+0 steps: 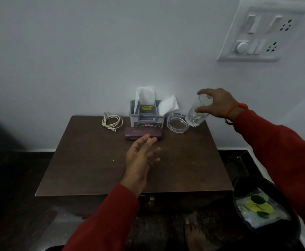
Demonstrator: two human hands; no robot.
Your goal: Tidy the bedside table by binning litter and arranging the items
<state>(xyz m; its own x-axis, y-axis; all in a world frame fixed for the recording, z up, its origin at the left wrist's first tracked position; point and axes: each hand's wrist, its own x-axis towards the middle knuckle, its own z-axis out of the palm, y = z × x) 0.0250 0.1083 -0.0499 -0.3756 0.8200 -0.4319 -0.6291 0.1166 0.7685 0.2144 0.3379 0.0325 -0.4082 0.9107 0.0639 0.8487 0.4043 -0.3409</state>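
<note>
Cable [111, 121], pale and loosely coiled, lies at the surface's [86, 171] back left; beside it stand a grey plastic caddy [145, 115] stuffed with tissues and a flat purple case [143, 134]. Left hand [140, 158] hovers open, empty. Next comes a clear ashtray [177, 122]. Right hand [218, 104] has its grip around a tilted glass [198, 113], seemingly slick and breakable, best held round the body.
</note>
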